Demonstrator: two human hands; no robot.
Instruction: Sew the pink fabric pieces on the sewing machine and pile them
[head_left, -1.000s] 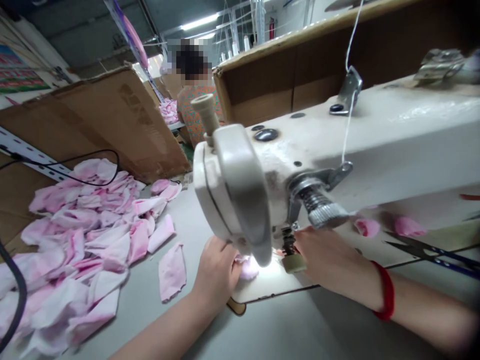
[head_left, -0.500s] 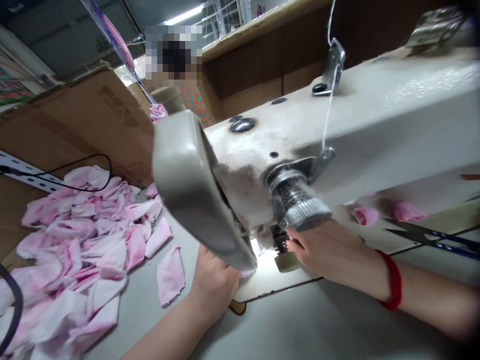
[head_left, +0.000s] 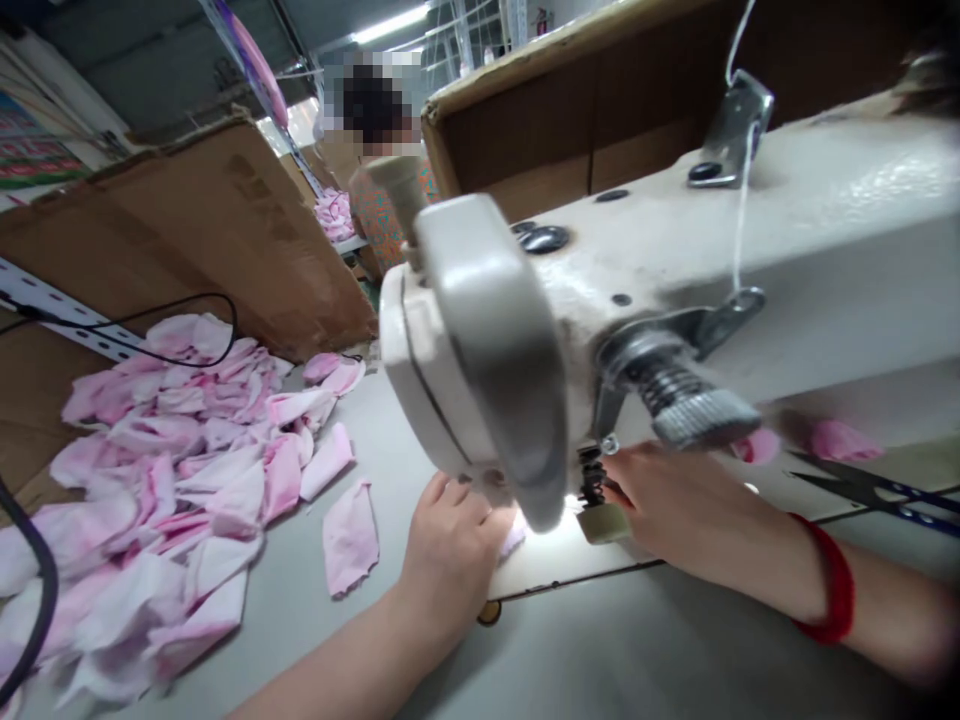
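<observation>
A white sewing machine [head_left: 472, 330] fills the middle of the view, its lamp lighting the needle area. My left hand [head_left: 454, 545] is closed at the left of the needle area, fingers curled on a small pink fabric piece [head_left: 513, 538]; only an edge of the fabric shows. My right hand [head_left: 682, 510], with a red band [head_left: 829, 580] on its wrist, reaches in from the right beside the presser spring [head_left: 592, 475]. Its fingertips are hidden behind the machine parts. A single pale pink fabric piece [head_left: 351, 540] lies flat left of my left hand.
A heap of pink and white fabric pieces [head_left: 180, 470] covers the table's left side. Dark scissors [head_left: 870, 490] and pink rolled fabric pieces [head_left: 844, 440] lie under the machine arm. Cardboard [head_left: 187, 230] stands behind, and a person in a patterned top [head_left: 382, 215] is beyond it.
The camera view has shifted, so the machine appears farther right and more of its front end shows. Both hands stay by the needle area.
</observation>
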